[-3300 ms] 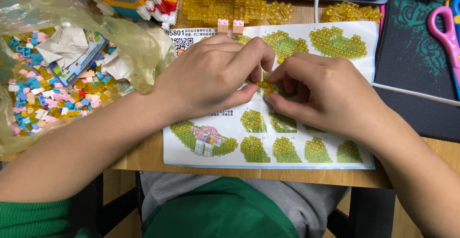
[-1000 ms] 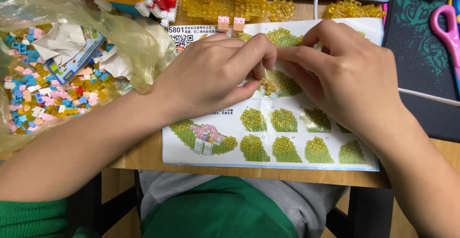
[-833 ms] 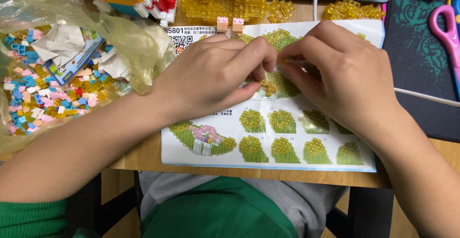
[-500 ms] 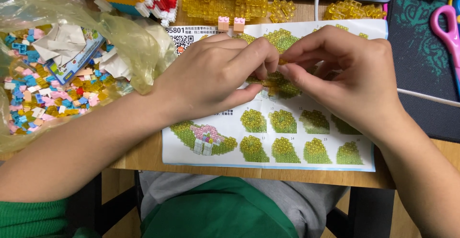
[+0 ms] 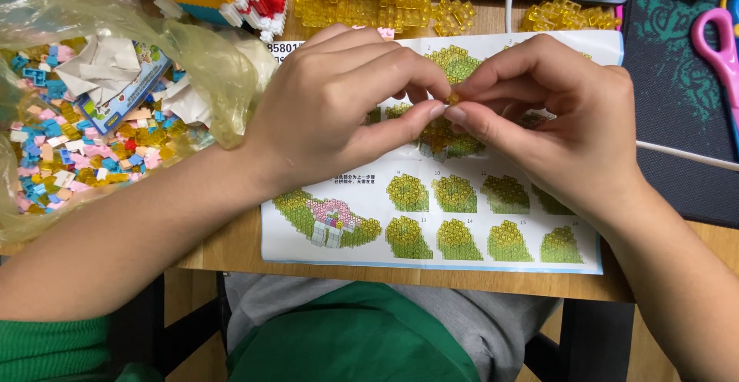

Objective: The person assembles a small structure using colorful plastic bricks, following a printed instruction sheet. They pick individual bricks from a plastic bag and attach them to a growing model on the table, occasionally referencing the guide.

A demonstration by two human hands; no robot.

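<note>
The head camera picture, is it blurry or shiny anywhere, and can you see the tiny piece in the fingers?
In the head view, the light is soft and even, with no hard shadows; the left hand and right hand look sharp; the tiny yellow brick pinched between them is mostly hidden by fingertips; the clear plastic bag shows pale glare.

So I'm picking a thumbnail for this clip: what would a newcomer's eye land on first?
First the two hands meeting mid-frame: the left hand and right hand pinch a tiny yellow brick between their fingertips, above the instruction sheet on the wooden table. Next, the plastic bag of small colourful bricks at the left, and the yellow brick assemblies along the far edge.
</note>
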